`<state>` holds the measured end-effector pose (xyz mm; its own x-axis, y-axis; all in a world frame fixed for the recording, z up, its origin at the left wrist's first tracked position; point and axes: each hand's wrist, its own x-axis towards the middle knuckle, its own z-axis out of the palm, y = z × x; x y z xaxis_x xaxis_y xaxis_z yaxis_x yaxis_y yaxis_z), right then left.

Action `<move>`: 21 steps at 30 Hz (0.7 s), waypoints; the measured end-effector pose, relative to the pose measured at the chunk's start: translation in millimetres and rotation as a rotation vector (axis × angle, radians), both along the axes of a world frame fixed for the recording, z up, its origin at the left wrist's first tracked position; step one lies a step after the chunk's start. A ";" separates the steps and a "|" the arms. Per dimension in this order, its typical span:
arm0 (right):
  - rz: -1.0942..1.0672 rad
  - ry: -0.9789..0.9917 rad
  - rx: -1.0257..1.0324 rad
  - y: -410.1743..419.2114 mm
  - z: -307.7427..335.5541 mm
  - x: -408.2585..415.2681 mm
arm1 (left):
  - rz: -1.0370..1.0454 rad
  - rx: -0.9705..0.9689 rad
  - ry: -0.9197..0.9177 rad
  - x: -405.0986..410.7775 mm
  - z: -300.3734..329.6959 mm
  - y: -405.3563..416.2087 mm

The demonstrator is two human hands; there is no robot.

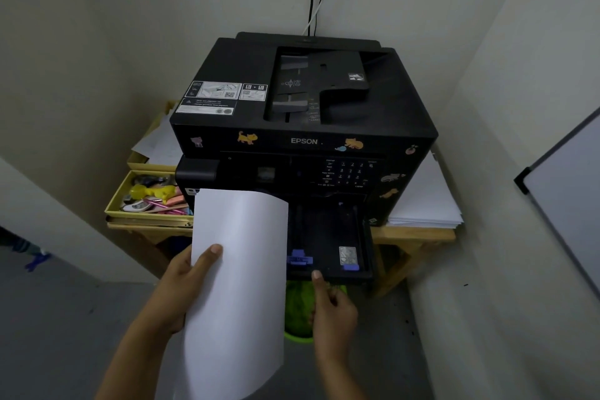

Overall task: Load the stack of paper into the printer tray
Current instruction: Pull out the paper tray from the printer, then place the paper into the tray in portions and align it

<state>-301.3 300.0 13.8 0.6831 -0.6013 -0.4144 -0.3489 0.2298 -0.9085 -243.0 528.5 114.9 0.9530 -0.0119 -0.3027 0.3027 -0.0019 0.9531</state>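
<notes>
At the far left a yellow organiser tray [136, 201] of stationery sits on the wooden table [412, 234], clear of the work; nearer, the left hand [181, 286] grips the stack of paper [238, 273] by its left edge, thumb curled over the top sheet and the other fingers hidden beneath, so the sheets hang upright and bowed, their far edge just in front of the printer [305, 127]; the stack is not yet in the tray; to its right the printer tray [328, 237] stands pulled out and open, its blue guide [300, 259] showing; the right hand [331, 312] has its thumb on the tray's near lip, remaining fingers loosely curled and holding nothing, probably steadying the tray; spare white sheets [425, 204] lie far right.
</notes>
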 end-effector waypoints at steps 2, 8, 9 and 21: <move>0.072 -0.105 -0.118 0.4 8.0 -3.1 | -0.008 -0.027 0.016 -1.6 1.4 -3.1; 0.386 -0.109 -0.030 -13.8 56.4 16.9 | 0.016 -0.153 0.046 -3.2 0.9 -13.4; 0.453 -0.085 0.082 -17.0 63.1 20.5 | 0.021 -0.162 0.046 -3.2 -0.1 -15.2; 0.625 -0.156 -0.341 -41.6 19.4 24.4 | 0.029 -0.090 0.091 -8.5 -14.0 -11.9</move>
<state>-276.9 258.4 33.2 0.9769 -0.1582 -0.1435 -0.1831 -0.2745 -0.9440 -251.5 516.6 100.9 0.9218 -0.0156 -0.3874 0.3871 0.0930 0.9173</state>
